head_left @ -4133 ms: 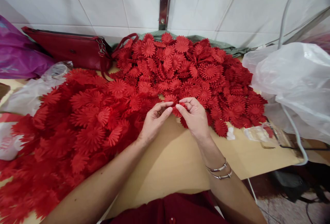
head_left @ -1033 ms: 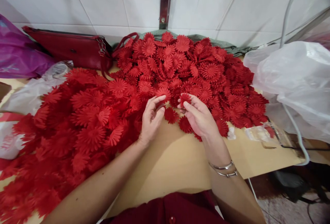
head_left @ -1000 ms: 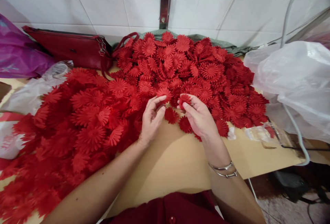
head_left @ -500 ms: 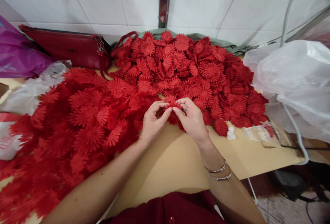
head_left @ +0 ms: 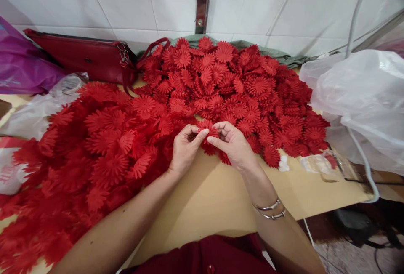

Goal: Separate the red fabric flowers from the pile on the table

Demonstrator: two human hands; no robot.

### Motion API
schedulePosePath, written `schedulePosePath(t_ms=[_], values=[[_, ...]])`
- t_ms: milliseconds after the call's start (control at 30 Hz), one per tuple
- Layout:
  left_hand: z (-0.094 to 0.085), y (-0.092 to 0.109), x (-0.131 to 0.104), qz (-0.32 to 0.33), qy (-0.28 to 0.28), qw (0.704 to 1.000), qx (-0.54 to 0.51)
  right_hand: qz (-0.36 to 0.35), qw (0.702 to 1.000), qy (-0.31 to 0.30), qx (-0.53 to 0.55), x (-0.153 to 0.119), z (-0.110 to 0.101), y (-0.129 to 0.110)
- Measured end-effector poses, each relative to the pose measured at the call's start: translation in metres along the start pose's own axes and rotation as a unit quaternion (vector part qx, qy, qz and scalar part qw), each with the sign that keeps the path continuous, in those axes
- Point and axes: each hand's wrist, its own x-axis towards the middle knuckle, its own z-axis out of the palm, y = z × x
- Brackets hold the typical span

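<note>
Between my two hands, low over the table's middle, is a red petalled flower piece [head_left: 207, 128]. My left hand [head_left: 187, 147] pinches its left side between thumb and fingers. On the other side, my right hand [head_left: 234, 144] has its thumb and fingers closed around the flower's right edge; two silver bangles circle that wrist. Just beyond the hands rises a heap of small red flowers [head_left: 252, 93]. A second pile of larger, looser red flowers [head_left: 107, 139] spreads to the left, close beside my left hand and forearm.
A dark red purse [head_left: 85, 57] and a purple bag [head_left: 25, 63] lie at the back left. White plastic bags [head_left: 362, 101] bulge at the right, with a pale cable there. The wooden table [head_left: 214, 198] ends at the right front; a tiled wall stands behind.
Both hands still hold the flower, which has moved slightly left and tilted. My right thumb has shifted left and down across its edge. The piles look the same.
</note>
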Motion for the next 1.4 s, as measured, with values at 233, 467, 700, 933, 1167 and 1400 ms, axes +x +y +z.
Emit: schedulePosePath(t_ms=[233,467,700,933,1167,1400], values=[[0.0,0.001,0.0,0.02,-0.008,1.0,0.019,-0.06,0.995,0.04,-0.063,-0.001,0.002,0.001],[0.002,0.003,0.0,0.007,-0.019,1.0,-0.001,-0.157,0.957,0.097,-0.225,-0.009,0.009,-0.006],[0.0,0.005,-0.001,0.011,-0.01,1.0,-0.01,-0.235,0.917,0.202,-0.252,-0.003,-0.01,-0.01],[0.001,0.003,-0.004,0.079,0.016,0.997,-0.007,-0.18,0.957,0.202,-0.103,0.004,-0.024,-0.013],[-0.006,0.011,-0.006,0.156,0.081,0.982,0.072,-0.096,0.99,-0.014,-0.102,-0.005,-0.019,-0.021],[0.002,0.005,-0.005,0.109,0.039,0.993,-0.012,-0.147,0.97,0.067,-0.183,-0.005,-0.011,-0.02]])
